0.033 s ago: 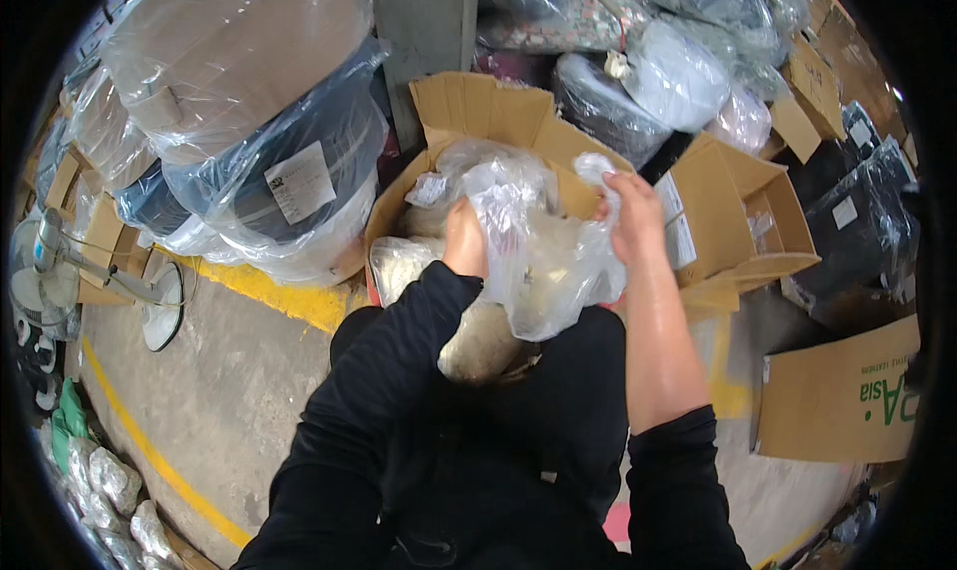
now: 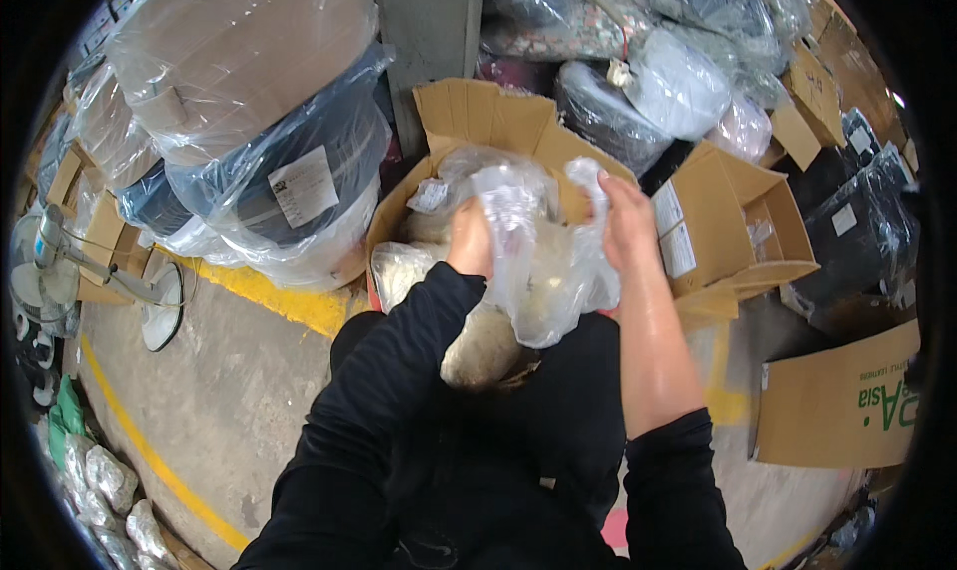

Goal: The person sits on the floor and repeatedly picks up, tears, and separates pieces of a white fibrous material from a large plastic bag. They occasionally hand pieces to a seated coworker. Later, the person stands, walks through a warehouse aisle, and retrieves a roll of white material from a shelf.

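Has the open cardboard box (image 2: 483, 107) close in front of the knees (image 2: 586, 371), probably for easy reach, with filled clear bags (image 2: 399, 271) lying inside. Holds a thin translucent plastic bag (image 2: 546, 306) over the box's near side, seemingly supported at two edges so as to hang loosely spread. Pinches its left edge in the left grip (image 2: 471, 239), partly hidden from view, and its upper right in the right grip (image 2: 628, 216), fingers curled around.
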`<state>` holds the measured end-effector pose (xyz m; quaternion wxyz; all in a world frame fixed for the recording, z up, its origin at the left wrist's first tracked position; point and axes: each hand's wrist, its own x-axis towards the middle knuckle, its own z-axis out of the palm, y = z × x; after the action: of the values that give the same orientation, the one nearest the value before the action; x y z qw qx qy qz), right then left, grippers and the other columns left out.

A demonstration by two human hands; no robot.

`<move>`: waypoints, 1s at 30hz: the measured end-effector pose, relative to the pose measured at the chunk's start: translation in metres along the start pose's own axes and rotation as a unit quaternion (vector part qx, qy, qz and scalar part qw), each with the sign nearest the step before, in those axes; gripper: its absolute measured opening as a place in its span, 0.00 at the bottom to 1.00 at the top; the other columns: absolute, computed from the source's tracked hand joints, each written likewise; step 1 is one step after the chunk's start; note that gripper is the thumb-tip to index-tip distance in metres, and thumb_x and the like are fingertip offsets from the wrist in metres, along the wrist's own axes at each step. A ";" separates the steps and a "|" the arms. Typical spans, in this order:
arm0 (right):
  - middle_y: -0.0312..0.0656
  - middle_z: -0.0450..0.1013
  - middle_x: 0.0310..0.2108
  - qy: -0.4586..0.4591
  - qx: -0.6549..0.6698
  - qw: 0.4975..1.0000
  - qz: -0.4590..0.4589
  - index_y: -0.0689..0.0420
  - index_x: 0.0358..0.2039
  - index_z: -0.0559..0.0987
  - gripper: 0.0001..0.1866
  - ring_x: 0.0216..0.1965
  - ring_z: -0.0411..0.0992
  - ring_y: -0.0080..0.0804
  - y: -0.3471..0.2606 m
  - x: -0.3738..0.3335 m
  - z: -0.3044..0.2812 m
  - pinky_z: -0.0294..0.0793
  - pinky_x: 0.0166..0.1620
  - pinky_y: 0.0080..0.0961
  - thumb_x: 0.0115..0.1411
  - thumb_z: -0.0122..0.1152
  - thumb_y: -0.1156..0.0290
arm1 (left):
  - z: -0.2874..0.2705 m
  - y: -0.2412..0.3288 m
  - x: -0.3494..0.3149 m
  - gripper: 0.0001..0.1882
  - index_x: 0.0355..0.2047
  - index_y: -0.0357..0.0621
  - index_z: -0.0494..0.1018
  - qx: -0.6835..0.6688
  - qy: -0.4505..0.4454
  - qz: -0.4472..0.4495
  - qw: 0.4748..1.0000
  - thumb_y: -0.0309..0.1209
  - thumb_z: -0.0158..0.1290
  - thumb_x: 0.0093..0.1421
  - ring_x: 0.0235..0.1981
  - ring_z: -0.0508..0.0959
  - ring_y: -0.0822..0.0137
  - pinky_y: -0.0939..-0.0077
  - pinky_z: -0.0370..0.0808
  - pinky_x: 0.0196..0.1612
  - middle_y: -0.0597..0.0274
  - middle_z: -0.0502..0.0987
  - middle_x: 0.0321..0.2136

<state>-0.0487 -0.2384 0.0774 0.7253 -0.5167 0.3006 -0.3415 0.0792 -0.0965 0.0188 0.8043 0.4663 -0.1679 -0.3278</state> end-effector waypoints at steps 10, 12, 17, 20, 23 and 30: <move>0.41 0.77 0.34 0.031 -0.010 0.994 -0.103 0.65 0.40 0.79 0.26 0.32 0.70 0.24 0.050 0.024 0.013 0.70 0.39 0.24 0.67 0.52 0.50 | 0.015 0.007 -0.006 0.21 0.35 0.29 0.72 0.448 -0.141 0.325 0.821 0.41 0.49 0.60 0.36 0.76 0.37 0.49 0.70 0.42 0.32 0.76 0.30; 0.41 0.77 0.34 -0.043 -0.020 0.995 -0.084 0.64 0.40 0.79 0.30 0.34 0.71 0.25 0.060 0.025 0.010 0.71 0.41 0.25 0.66 0.50 0.44 | 0.010 0.002 -0.009 0.21 0.36 0.30 0.73 0.493 -0.151 0.198 0.834 0.42 0.51 0.59 0.36 0.77 0.40 0.49 0.70 0.43 0.35 0.77 0.31; 0.43 0.74 0.45 -0.072 -0.129 0.986 -0.075 0.60 0.47 0.77 0.23 0.45 0.72 0.27 0.077 0.016 0.004 0.72 0.40 0.26 0.64 0.58 0.52 | 0.017 -0.011 0.002 0.17 0.32 0.33 0.76 0.552 -0.216 0.209 0.778 0.38 0.56 0.52 0.32 0.77 0.41 0.54 0.73 0.39 0.40 0.78 0.27; 0.42 0.73 0.47 -0.007 0.051 0.998 -0.042 0.60 0.49 0.74 0.16 0.46 0.71 0.29 0.065 0.019 -0.004 0.73 0.37 0.28 0.64 0.59 0.65 | 0.011 -0.005 0.012 0.17 0.31 0.33 0.76 0.507 -0.343 0.124 0.781 0.38 0.57 0.51 0.31 0.78 0.45 0.57 0.73 0.38 0.41 0.78 0.26; 0.43 0.74 0.42 -0.079 0.153 0.984 -0.044 0.59 0.46 0.76 0.13 0.42 0.72 0.33 0.048 0.013 -0.011 0.72 0.43 0.32 0.62 0.58 0.68 | -0.008 0.009 0.041 0.15 0.29 0.34 0.77 0.480 -0.381 0.029 0.790 0.36 0.56 0.52 0.26 0.78 0.64 0.70 0.73 0.33 0.52 0.78 0.22; 0.47 0.75 0.39 -0.223 -0.517 0.805 -0.184 0.60 0.36 0.79 0.14 0.40 0.74 0.41 0.028 -0.011 -0.024 0.71 0.48 0.31 0.54 0.69 0.66 | -0.011 -0.016 0.079 0.13 0.24 0.36 0.76 0.435 -0.351 -0.066 0.827 0.36 0.52 0.54 0.21 0.73 0.71 0.72 0.70 0.28 0.60 0.77 0.20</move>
<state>-0.0686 -0.2356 0.0446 0.3212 -0.9229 0.1618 -0.1373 0.1372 -0.1489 -0.0034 0.3815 0.6316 -0.5329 -0.4142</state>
